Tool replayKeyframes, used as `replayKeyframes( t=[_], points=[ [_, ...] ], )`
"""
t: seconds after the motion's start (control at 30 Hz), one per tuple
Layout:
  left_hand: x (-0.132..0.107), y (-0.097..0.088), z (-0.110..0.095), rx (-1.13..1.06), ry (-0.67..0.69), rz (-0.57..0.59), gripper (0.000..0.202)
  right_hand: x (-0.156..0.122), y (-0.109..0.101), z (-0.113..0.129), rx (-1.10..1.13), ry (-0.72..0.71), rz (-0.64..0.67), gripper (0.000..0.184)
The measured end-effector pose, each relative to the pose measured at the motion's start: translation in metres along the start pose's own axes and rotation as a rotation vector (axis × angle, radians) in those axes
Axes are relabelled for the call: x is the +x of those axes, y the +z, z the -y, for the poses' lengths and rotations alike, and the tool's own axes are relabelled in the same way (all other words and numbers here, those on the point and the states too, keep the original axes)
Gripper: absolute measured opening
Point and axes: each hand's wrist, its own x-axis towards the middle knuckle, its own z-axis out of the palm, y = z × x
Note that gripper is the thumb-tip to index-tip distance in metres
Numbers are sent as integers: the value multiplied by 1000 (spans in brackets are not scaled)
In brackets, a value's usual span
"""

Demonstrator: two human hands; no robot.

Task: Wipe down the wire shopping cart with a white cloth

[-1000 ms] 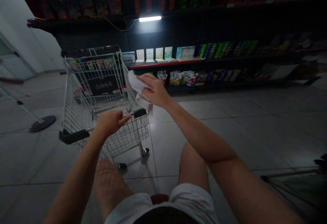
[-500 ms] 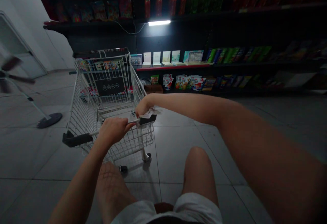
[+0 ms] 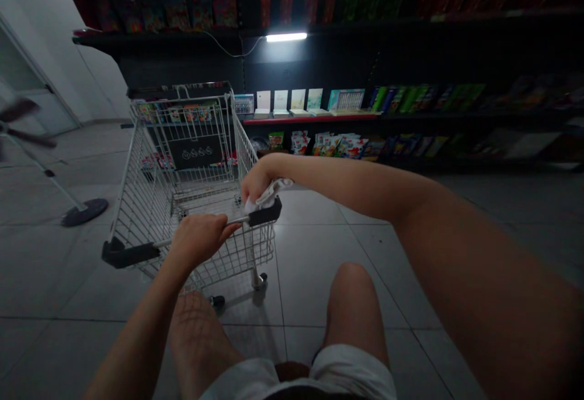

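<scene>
Mid-frame, the left hand (image 3: 201, 239) grips the cart handle (image 3: 160, 244) to steady it; the right hand (image 3: 255, 182) clamps a cloth (image 3: 272, 189) against it.

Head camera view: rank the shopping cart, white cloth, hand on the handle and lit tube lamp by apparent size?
1. Shopping cart, by far.
2. Left hand gripping the handle; nearness enlarges it.
3. White cloth, partly hidden under the right hand, so unsure against 2.
4. Tube lamp, thin and far off.
</scene>
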Motion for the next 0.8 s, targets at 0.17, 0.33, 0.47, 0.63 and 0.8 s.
replayKeyframes(
  t=[0.17, 0.33, 0.47, 0.63, 0.8],
  points=[
    [1, 0, 0, 2, 5, -4, 71, 22, -67, 37, -336, -209, 415, 11],
    [5, 4, 3, 6, 44, -47, 71, -50, -48, 28, -507, -448, 343, 33],
    [-2, 6, 10, 20, 94, -52, 68, -98, -23, 25, -494, -507, 170, 33],
    [-25, 10, 23, 14, 156, -108, 63, -101, -25, 33, -429, -615, 239, 32],
    [-44, 13, 31, -2, 244, -203, 60, -39, -27, 12, -381, -579, 112, 32]
  ],
)
